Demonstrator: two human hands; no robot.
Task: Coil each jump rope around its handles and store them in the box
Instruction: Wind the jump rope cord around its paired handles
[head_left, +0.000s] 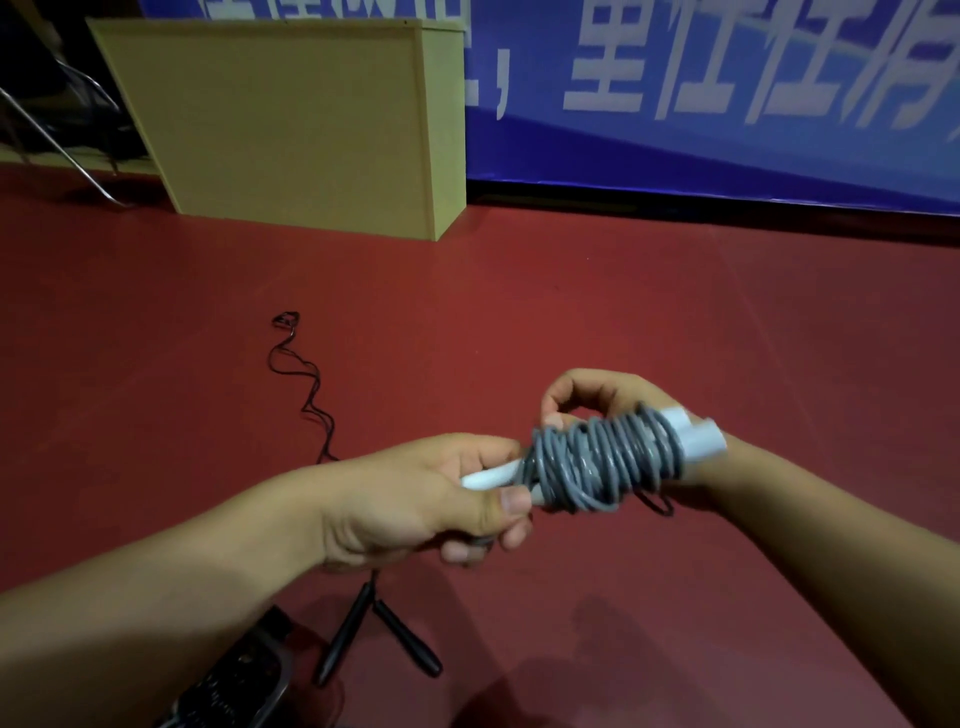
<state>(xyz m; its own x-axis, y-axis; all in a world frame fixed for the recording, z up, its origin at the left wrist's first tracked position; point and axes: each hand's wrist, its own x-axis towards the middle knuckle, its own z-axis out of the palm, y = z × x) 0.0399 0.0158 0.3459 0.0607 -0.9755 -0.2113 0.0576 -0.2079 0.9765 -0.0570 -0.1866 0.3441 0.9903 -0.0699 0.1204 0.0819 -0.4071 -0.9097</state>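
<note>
A grey jump rope is wound in many turns around its two white handles, held level above the red floor. My left hand grips the left ends of the white handles, thumb on top. My right hand curls around the far side of the coil, fingers at its left end. A second jump rope with black handles lies on the floor below my left hand; its thin black cord trails away toward the yellow box at the back.
A blue banner with white characters runs along the back right. A metal chair leg stands at the far left beside the box. My shoe shows at the bottom left. Red floor lies between me and the box.
</note>
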